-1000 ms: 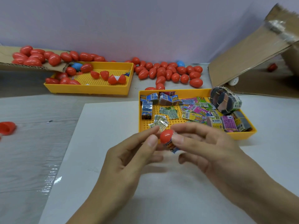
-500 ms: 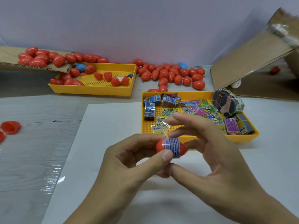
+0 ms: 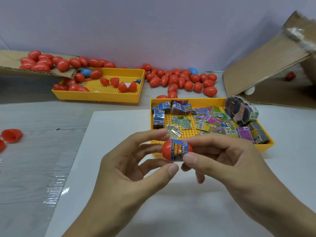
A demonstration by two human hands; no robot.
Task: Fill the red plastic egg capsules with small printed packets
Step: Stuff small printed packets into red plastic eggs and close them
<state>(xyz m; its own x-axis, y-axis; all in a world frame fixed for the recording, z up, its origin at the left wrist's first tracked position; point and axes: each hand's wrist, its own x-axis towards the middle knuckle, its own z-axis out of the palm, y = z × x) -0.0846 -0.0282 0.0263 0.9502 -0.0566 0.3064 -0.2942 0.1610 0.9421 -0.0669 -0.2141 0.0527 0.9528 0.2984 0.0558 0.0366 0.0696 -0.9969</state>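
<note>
Centre of frame, nearest us: our left hand [image 3: 130,170] and right hand [image 3: 220,161] both pinch one red egg capsule [image 3: 168,149] between thumb and fingertips, held up over the white sheet [image 3: 111,142]. Change since a second ago: the capsule was mostly hidden between the fingertips with a bit of blue packet poking out below; now it's turned sideways and a blue printed packet [image 3: 179,150] reads as a band around its middle, orange lettering facing us. Can't tell if the packet is wrapped outside or caught in the seam. Our read: this unit isn't closed out yet, packet needs to go inside before the halves seat. Just behind the hands, right of centre, the packet tray [image 3: 266,147] holds loose packets and banded bundles. Left edge, open red halves [image 3: 11,135] on the table. Upper left, second yellow tray [image 3: 95,96] with capsules and halves. Upper centre, pile of closed red capsules [image 3: 181,81] near the wall. Upper right, cardboard box flap [image 3: 266,65].
</note>
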